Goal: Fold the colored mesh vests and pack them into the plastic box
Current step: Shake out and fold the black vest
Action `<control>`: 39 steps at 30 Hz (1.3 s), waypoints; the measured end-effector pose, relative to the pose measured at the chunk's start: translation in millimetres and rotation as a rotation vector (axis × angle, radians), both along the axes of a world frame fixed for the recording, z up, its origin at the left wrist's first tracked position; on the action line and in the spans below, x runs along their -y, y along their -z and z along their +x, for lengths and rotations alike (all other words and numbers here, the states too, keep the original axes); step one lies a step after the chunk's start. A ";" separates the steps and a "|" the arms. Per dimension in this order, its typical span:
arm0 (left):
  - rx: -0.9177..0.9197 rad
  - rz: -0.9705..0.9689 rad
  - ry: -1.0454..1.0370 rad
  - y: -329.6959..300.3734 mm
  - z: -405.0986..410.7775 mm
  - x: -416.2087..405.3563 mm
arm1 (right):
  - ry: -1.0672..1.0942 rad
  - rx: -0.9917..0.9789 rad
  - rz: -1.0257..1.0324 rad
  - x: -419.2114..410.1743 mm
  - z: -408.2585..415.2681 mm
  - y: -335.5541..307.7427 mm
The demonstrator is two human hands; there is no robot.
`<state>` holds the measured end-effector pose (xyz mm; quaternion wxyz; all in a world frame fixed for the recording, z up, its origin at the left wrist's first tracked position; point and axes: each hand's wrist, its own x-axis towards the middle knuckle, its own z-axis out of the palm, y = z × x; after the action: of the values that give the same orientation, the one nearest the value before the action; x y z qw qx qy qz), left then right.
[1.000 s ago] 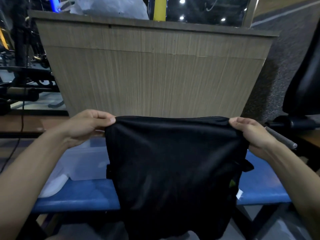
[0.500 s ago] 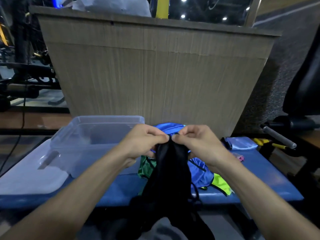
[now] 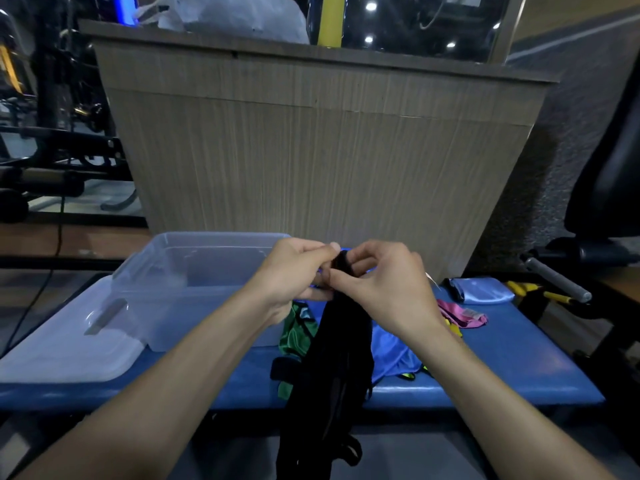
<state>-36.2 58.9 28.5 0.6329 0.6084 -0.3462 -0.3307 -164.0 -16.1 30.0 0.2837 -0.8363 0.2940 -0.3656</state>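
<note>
A black mesh vest point(image 3: 334, 368) hangs folded in half lengthwise in front of the blue padded bench point(image 3: 502, 358). My left hand point(image 3: 294, 271) and my right hand point(image 3: 384, 285) pinch its top edge together, side by side, above the bench. Under and behind it lie a green vest point(image 3: 298, 336), a blue vest point(image 3: 389, 351) with a yellow-green one peeking out, and a pink vest point(image 3: 462, 315). The clear plastic box point(image 3: 201, 285) stands open and looks empty at the left of my hands.
The box's lid point(image 3: 59, 344) lies flat at the bench's left end. A folded light blue cloth point(image 3: 479, 290) sits at the far right of the bench. A wooden panel point(image 3: 322, 161) rises behind. A metal bar point(image 3: 554, 278) and a dark chair point(image 3: 609, 188) stand at right.
A second ago the black vest was held spread wide between my hands. I brought both hands together, folding it in half, and they now hold the top edges together slightly higher.
</note>
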 end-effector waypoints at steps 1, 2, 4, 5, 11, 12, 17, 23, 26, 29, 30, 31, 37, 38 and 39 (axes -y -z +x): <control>-0.010 -0.010 0.016 -2.7 -0.5 -1.0 | 0.018 -0.007 -0.059 -1.5 0.0 -1.7; -0.010 -0.014 0.029 -5.5 -1.2 -2.5 | 0.028 -0.008 -0.102 -2.0 0.1 -3.0; 0.027 -0.015 0.031 -9.2 -2.1 -4.5 | 0.025 -0.001 -0.124 -0.4 -0.7 -5.5; 0.052 -0.024 0.022 -10.5 -2.5 -5.2 | 0.012 0.005 -0.111 1.3 -1.0 -6.4; 0.092 -0.025 -0.017 -14.3 -1.0 -9.1 | -0.239 0.100 0.324 14.5 -7.5 -6.1; 0.097 -0.022 -0.018 -14.3 -1.3 -9.3 | -0.269 0.126 0.386 15.0 -9.0 -6.2; 0.208 -0.019 0.009 -15.6 -4.3 -10.1 | -0.350 0.215 0.574 15.5 -14.8 -7.4; 0.304 -0.004 0.038 -19.0 -4.1 -11.3 | -0.358 0.315 0.681 18.6 -17.7 -4.7; 0.237 0.008 0.050 -22.5 0.1 -10.3 | -0.336 0.335 0.652 18.5 -18.6 -5.8; 0.183 -0.001 0.070 -25.1 0.2 -10.7 | -0.267 0.356 0.584 18.8 -17.1 -5.4; 0.163 -0.009 0.077 -25.6 -1.2 -10.8 | -0.251 0.361 0.564 17.6 -16.4 -4.6; 0.139 -0.021 0.081 -26.0 -3.5 -11.0 | -0.240 0.363 0.536 16.3 -15.2 -3.1; 0.047 -0.084 0.068 -32.1 -9.2 -12.9 | -0.273 0.279 0.232 8.6 -22.6 -2.2; 0.053 -0.084 0.100 -33.1 -7.4 -15.7 | -0.271 0.270 0.203 10.7 -24.5 -3.0; 0.070 -0.082 0.141 -33.3 -5.3 -19.2 | -0.257 0.257 0.169 13.9 -26.5 -4.1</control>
<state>-41.6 78.1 61.8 0.6198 0.5673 -0.4233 -0.3388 -190.5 -29.9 34.1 0.4327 -0.7865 0.1757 -0.4041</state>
